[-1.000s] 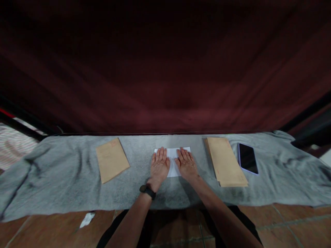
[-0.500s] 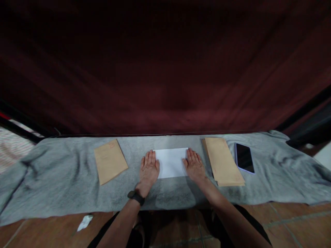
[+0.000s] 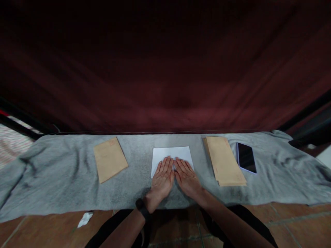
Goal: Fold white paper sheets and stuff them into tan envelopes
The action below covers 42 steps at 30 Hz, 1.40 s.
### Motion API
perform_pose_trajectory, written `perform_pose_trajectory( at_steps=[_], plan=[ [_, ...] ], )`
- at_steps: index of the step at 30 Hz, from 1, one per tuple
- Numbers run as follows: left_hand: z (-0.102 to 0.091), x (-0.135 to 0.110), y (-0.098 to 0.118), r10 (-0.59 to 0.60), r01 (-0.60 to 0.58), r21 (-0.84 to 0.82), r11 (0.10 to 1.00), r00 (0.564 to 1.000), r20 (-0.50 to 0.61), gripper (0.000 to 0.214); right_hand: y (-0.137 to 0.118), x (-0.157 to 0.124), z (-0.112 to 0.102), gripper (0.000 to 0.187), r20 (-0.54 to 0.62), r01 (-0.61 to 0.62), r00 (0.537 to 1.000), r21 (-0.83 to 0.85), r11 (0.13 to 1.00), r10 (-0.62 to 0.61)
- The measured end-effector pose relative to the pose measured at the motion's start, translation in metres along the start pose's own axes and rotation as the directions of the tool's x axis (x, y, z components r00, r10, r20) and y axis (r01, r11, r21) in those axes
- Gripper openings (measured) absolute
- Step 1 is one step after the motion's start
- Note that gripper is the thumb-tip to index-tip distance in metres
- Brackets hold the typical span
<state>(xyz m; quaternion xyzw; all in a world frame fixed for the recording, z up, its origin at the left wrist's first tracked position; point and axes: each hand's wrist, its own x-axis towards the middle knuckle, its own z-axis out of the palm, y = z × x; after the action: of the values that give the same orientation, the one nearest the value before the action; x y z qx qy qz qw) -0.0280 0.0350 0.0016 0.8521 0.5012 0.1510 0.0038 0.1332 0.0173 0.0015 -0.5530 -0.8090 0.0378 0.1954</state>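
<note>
White paper (image 3: pixel 170 152) lies on the gray cloth (image 3: pixel 139 151), just below the frame's center. It could skid or wrinkle if the palms push unevenly, as the soft cloth may give. The left hand (image 3: pixel 162 177) and right hand (image 3: pixel 187 177) rest palm-down over its lower part, fingers extended, tips slanting inward; neither grip pinches anything.

Shows white on the paper (image 3: pixel 170 152), tan on the stacked envelopes (image 3: pixel 226 160), and tan with a faint reddish mark on the single envelope (image 3: pixel 110 160). Reads black on the phone (image 3: pixel 246 157), lavender along its edge. Runs mottled grey over the cloth (image 3: pixel 77 168), dark red to near-black up the backdrop (image 3: pixel 165 93), and pale with reddish stripes on the far-left fabric (image 3: pixel 11 142).
</note>
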Motion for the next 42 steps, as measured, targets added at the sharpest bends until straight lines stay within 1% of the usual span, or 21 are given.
perform_pose_trajectory(
  at_steps=[4,9,17,19,21,23,25,27,30,32,34,39,42],
  plan=[
    [-0.003,-0.007,-0.011,-0.043,0.044,0.031,0.999,0.999,-0.016,0.056,0.007,-0.005,-0.003,0.053,-0.002,-0.06,0.998,-0.054,0.997,0.06],
    [-0.01,-0.011,-0.022,-0.103,0.102,0.067,0.993,0.995,0.009,0.057,0.022,-0.009,-0.007,0.054,-0.025,-0.109,0.994,-0.11,0.988,0.107],
    [-0.013,-0.017,-0.043,-0.203,0.201,0.095,0.975,0.979,0.013,0.058,0.047,-0.019,-0.007,0.057,-0.049,-0.17,0.985,-0.124,0.978,0.165],
    [-0.016,-0.015,-0.044,-0.25,0.247,0.116,0.962,0.968,0.007,0.058,0.05,-0.02,-0.009,0.057,-0.065,-0.189,0.981,-0.107,0.976,0.183],
    [-0.021,-0.012,-0.04,-0.278,0.278,0.124,0.953,0.96,-0.015,0.058,0.049,-0.018,-0.013,0.058,-0.08,-0.201,0.978,-0.083,0.976,0.195],
    [-0.024,-0.008,-0.03,-0.239,0.241,0.101,0.965,0.97,-0.031,0.058,0.044,-0.015,-0.018,0.058,-0.073,-0.183,0.981,-0.053,0.982,0.179],
    [-0.025,-0.005,-0.017,-0.137,0.138,0.05,0.989,0.99,-0.028,0.057,0.034,-0.011,-0.021,0.057,-0.038,-0.115,0.993,-0.016,0.993,0.114],
    [-0.022,-0.003,-0.005,-0.042,0.042,0.001,0.999,0.999,-0.008,0.057,0.023,-0.008,-0.023,0.057,0.004,-0.023,1.0,0.019,1.0,0.023],
    [-0.013,-0.005,0.004,0.022,-0.021,-0.027,0.999,0.999,0.039,0.057,0.011,-0.01,-0.019,0.055,0.039,0.06,0.997,0.034,0.998,-0.061],
    [-0.008,-0.007,0.003,0.025,-0.024,-0.013,1.0,0.998,0.056,0.057,0.009,-0.013,-0.015,0.054,0.054,0.072,0.996,0.018,0.997,-0.073],
    [-0.005,-0.009,-0.001,0.013,-0.014,0.008,1.0,0.999,0.048,0.057,0.011,-0.017,-0.012,0.054,0.067,0.073,0.995,-0.008,0.997,-0.072],
    [-0.008,-0.013,-0.015,-0.024,0.023,0.054,0.998,1.0,0.012,0.056,0.022,-0.023,-0.015,0.056,0.045,0.032,0.999,-0.077,0.997,-0.028],
    [-0.01,-0.015,-0.022,-0.059,0.057,0.092,0.994,0.998,0.01,0.056,0.026,-0.024,-0.017,0.055,0.026,-0.001,1.0,-0.106,0.994,0.004]
  ],
)
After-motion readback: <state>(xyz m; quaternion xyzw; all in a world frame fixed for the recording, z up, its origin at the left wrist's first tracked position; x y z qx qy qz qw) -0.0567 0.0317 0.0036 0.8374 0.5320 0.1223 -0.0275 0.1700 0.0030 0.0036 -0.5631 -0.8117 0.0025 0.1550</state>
